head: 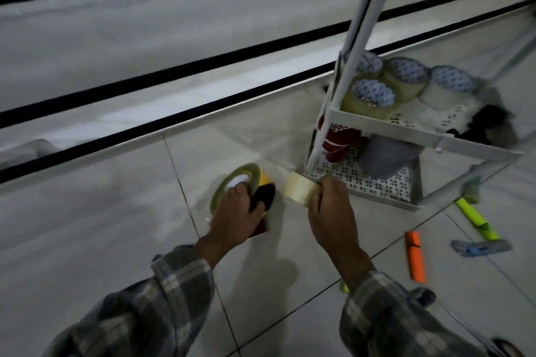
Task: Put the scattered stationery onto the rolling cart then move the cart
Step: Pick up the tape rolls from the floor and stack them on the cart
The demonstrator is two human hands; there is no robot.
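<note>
Cream tape roll [298, 187] is gripped by right hand [330, 211], coloured tape-roll stack [252, 171] by left hand [235, 217]; white metal rolling cart [377, 124] part-loaded, neon highlighters [415, 258] outstanding right.

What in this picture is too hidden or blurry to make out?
Head view:
Dark thing under the left hand, which grips a green tape roll: fingers cover it.
Red item low in the cart: the upper shelf hides part.
Black heap on that shelf: blurred.
Blue-grey object on the floor: blurred.
Cart top: cut by frame edge.
</note>
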